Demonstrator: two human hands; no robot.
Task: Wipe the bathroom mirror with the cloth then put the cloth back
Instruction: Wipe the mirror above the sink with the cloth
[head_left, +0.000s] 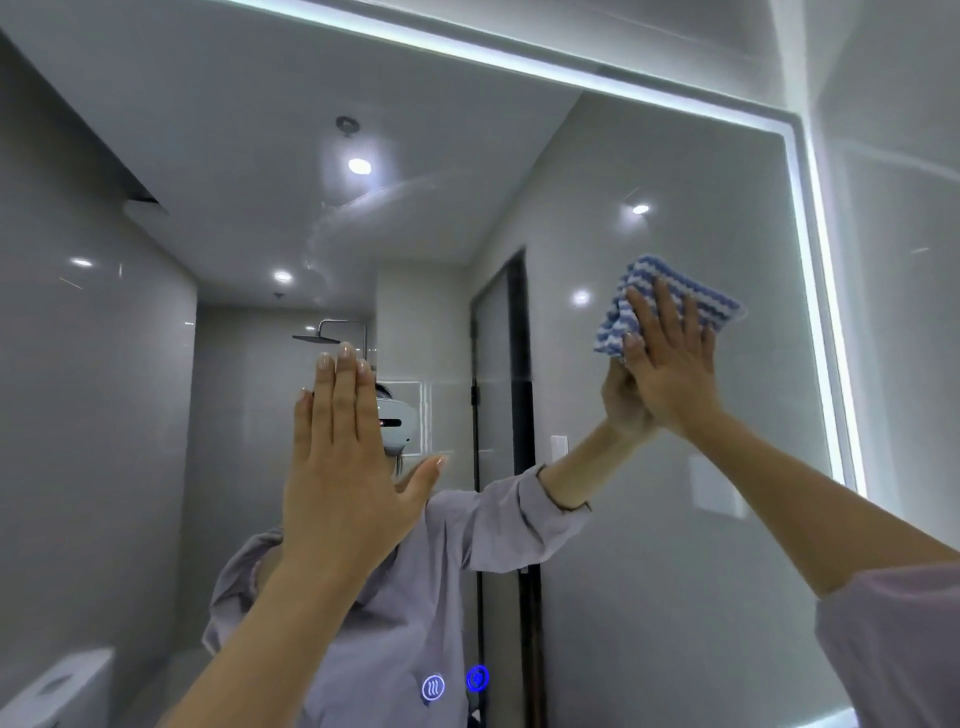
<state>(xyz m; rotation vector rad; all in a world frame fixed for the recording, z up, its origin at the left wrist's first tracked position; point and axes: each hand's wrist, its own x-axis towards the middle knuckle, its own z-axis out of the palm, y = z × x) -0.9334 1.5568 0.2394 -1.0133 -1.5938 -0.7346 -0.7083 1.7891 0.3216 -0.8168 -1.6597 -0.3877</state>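
Head view: the right hand (670, 364) presses a blue-and-white striped cloth (675, 301) flat against the bathroom mirror (649, 545), high up and near the lit right edge strip (815, 291). Its fingers (662, 317) lie spread and flat on the cloth, pinning it to the glass rather than pinching it; the cloth's corners stick out above and to both sides of the hand. The left hand (345, 467) is raised in front of the middle of the mirror, palm toward the glass, fingers straight and close together, thumb out, holding nothing; whether it touches the glass cannot be told. Faint curved smears (363, 202) show on the upper middle of the mirror, to the left of the cloth. Two glowing touch buttons (457, 683) sit low on the glass.

The step in hand appears to be the wiping itself, with the cloth working the upper right area. Much of the glass looks yet to be covered, so the task seems in its first part. The next move likely calls for sweeping the cloth across or down under steady flat pressure, reaching the smeared patch, and keeping clear of the touch buttons.

No container is in view, and the place where the cloth belongs does not show.
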